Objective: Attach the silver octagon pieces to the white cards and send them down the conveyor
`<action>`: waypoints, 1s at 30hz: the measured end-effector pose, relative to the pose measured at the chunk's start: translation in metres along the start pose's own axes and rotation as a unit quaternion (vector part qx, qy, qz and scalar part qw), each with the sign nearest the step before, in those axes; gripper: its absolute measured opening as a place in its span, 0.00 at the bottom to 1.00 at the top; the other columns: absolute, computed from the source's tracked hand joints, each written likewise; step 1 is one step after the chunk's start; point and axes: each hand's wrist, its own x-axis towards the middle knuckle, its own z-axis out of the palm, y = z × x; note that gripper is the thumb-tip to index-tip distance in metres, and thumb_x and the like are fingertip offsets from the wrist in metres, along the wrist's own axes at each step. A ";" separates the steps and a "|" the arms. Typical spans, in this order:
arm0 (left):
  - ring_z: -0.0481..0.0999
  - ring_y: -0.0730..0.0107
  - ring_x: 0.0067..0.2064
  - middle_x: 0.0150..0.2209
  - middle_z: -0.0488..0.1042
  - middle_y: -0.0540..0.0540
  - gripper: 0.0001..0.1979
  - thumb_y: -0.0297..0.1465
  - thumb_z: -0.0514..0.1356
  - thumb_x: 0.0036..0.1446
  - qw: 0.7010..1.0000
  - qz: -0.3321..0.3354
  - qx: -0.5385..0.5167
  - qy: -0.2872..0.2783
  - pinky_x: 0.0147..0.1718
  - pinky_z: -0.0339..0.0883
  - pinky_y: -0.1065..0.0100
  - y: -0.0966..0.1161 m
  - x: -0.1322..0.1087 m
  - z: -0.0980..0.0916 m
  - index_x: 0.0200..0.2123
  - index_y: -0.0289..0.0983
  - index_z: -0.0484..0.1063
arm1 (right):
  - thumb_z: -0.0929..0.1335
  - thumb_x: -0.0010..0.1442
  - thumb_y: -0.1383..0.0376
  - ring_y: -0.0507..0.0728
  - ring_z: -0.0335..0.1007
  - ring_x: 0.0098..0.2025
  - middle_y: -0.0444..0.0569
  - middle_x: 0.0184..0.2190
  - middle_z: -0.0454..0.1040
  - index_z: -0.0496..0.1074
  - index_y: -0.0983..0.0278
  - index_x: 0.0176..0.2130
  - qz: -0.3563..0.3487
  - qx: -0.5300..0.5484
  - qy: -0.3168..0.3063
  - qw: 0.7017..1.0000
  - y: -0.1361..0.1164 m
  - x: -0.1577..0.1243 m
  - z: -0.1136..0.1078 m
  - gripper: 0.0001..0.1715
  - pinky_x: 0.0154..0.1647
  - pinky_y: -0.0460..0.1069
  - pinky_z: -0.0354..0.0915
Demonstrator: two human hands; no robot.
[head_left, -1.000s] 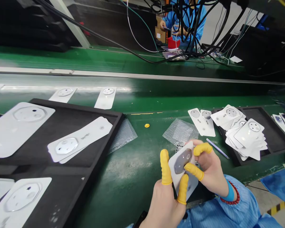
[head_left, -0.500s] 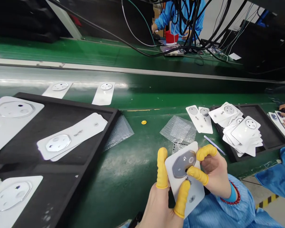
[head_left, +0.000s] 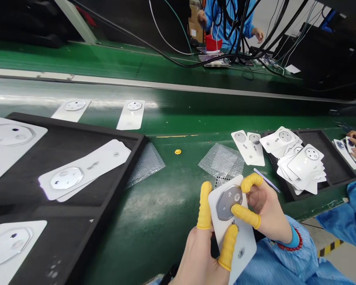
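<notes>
Both hands grip one white card (head_left: 240, 237) that carries a grey octagonal lens piece (head_left: 227, 201). My left hand (head_left: 206, 249) pinches the card's lower left edge with yellow-capped thumb and forefinger. The capped thumb of my right hand (head_left: 262, 211) presses on the grey piece, and its forefinger curls over the card's top right corner. The card is held just above the near edge of the green bench (head_left: 154, 213).
A black tray (head_left: 86, 221) at left holds several white cards. A second black tray (head_left: 329, 152) at right carries a stack of cards (head_left: 302, 166). Bubble wrap (head_left: 222, 160), tweezers (head_left: 267, 180), a small yellow ring (head_left: 178, 151). Other people's hands at far right and back.
The card has tipped a little more upright between my hands and my view has shifted slightly; my grip is unchanged. The person at the back moved their arms.
</notes>
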 end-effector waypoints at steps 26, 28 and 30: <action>0.79 0.64 0.22 0.20 0.77 0.52 0.24 0.36 0.75 0.39 0.983 -0.085 -0.156 0.055 0.19 0.70 0.73 0.021 0.022 0.007 0.40 0.37 0.72 | 0.70 0.63 0.62 0.48 0.76 0.34 0.43 0.35 0.74 0.67 0.60 0.41 0.002 0.010 -0.023 1.000 0.023 -0.002 0.004 0.08 0.38 0.43 0.73; 0.78 0.65 0.20 0.18 0.76 0.53 0.25 0.36 0.75 0.37 0.981 -0.087 -0.158 0.075 0.18 0.69 0.74 0.016 0.020 0.008 0.38 0.37 0.71 | 0.69 0.63 0.60 0.49 0.77 0.35 0.44 0.35 0.75 0.66 0.60 0.41 0.007 0.003 -0.030 1.000 0.028 -0.002 0.009 0.10 0.40 0.44 0.74; 0.76 0.67 0.17 0.17 0.75 0.54 0.25 0.37 0.75 0.38 0.981 -0.099 -0.151 0.076 0.16 0.66 0.74 0.011 0.020 0.006 0.38 0.37 0.71 | 0.68 0.64 0.57 0.51 0.79 0.35 0.46 0.35 0.77 0.65 0.60 0.43 0.012 0.005 -0.048 0.999 0.037 -0.003 0.009 0.11 0.39 0.46 0.75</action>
